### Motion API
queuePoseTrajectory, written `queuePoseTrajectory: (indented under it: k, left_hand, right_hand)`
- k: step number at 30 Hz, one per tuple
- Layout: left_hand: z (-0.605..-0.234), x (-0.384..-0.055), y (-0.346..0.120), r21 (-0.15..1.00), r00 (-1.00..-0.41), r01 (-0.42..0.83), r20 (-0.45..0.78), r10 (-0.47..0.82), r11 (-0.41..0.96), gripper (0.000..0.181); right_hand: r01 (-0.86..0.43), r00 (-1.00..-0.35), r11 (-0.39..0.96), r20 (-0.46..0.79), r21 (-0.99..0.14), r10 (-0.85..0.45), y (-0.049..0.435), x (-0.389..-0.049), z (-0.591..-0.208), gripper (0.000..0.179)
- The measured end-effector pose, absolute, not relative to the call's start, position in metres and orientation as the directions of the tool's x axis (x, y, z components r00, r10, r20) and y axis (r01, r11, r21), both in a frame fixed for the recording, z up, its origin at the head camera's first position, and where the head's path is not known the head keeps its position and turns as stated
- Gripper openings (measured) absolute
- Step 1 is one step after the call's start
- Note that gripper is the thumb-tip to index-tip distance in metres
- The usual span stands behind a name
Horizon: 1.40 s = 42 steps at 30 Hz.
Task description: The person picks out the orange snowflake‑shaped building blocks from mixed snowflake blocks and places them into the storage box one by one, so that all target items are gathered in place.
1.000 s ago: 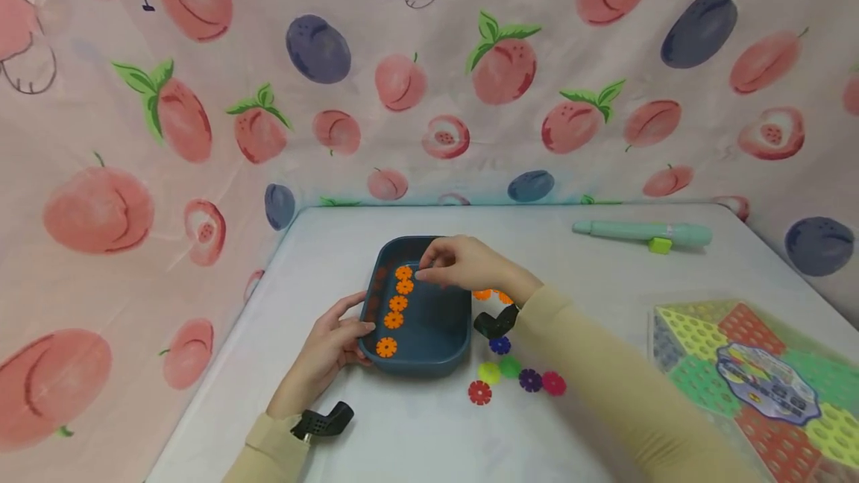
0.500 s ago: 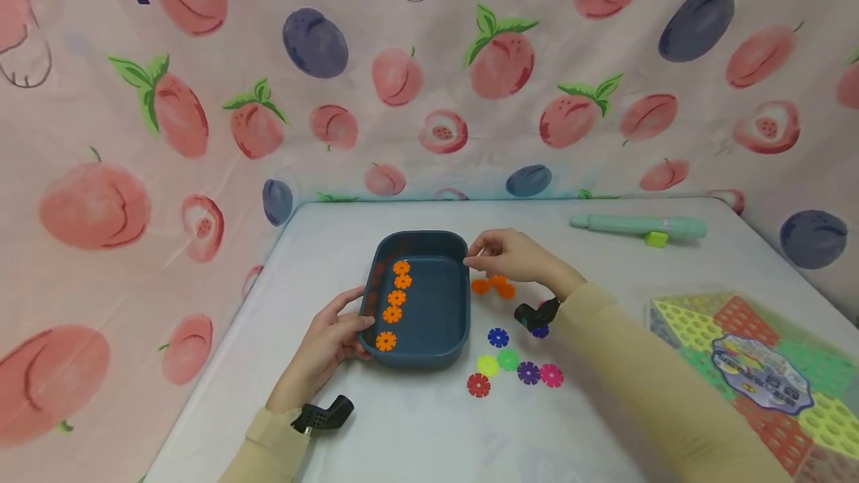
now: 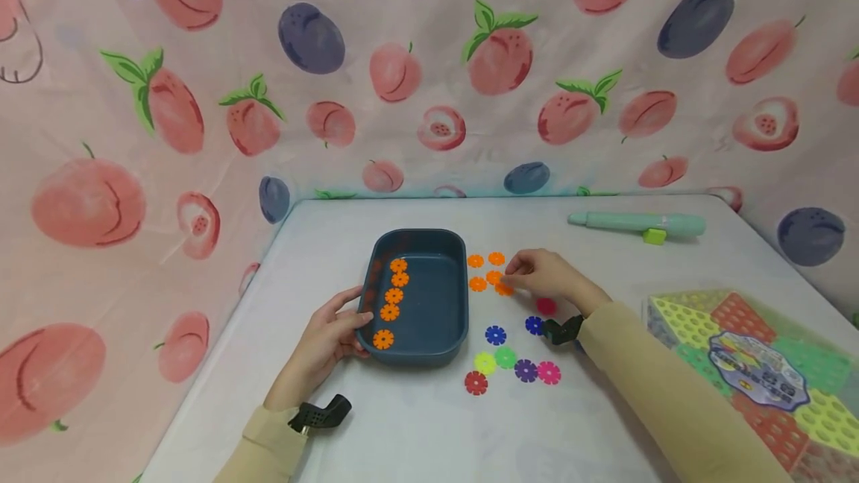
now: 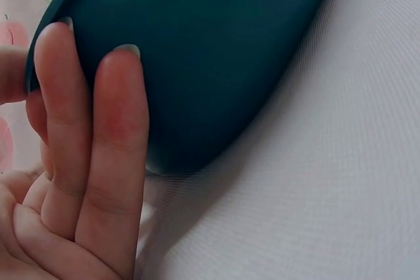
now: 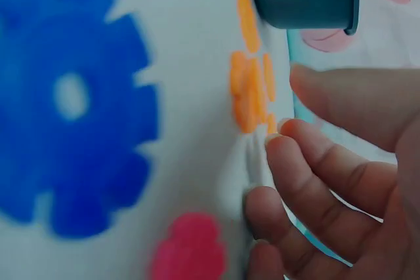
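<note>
The right hand point(image 3: 555, 276), its grip apart, is shifting from the tray point(image 3: 436, 304) to the loose orange discs point(image 3: 477, 284) near its three o'clock. The left hand point(image 3: 328, 328) is pinching the tray at eight; five discs point(image 3: 394, 295) are lying inside, leaving others out.

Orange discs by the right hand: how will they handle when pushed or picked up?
The orange discs look thin, so likely light. Lying mostly flat on the table, they'd probably slide rather than roll. Crisp notched outlines suggest stiff, not floppy.
</note>
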<state>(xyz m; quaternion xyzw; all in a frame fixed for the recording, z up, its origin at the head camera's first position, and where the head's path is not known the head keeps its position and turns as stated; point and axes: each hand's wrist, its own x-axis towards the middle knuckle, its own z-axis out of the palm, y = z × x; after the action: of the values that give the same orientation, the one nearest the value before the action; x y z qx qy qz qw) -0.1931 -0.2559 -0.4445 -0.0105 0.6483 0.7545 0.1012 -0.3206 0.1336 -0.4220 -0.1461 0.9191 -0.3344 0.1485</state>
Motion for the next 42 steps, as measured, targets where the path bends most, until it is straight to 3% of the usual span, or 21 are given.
queuePoseTrajectory:
  k: [13,22,30,42]
  left_hand:
    - [-0.445,-0.192,-0.256,0.978,-0.982,-0.161,-0.145,0.121,-0.13,0.062]
    - [-0.444,-0.192,-0.257,0.979,-0.98,-0.157,-0.14,0.14,-0.126,0.063]
    - [-0.444,-0.192,-0.257,0.979,-0.981,-0.158,-0.14,0.134,-0.128,0.063]
    - [-0.445,-0.192,-0.257,0.979,-0.981,-0.159,-0.142,0.136,-0.126,0.063]
  right_hand:
    - [-0.166,-0.939,0.692,-0.101,-0.703,-0.328,0.146,-0.297,-0.443,0.038]
    - [-0.178,-0.958,0.741,-0.057,-0.647,-0.279,0.137,-0.294,-0.453,0.047]
    - [-0.207,-0.96,0.748,-0.016,-0.631,-0.279,0.135,-0.295,-0.452,0.031]
    - [-0.21,-0.949,0.711,-0.036,-0.671,-0.313,0.142,-0.295,-0.451,0.025]
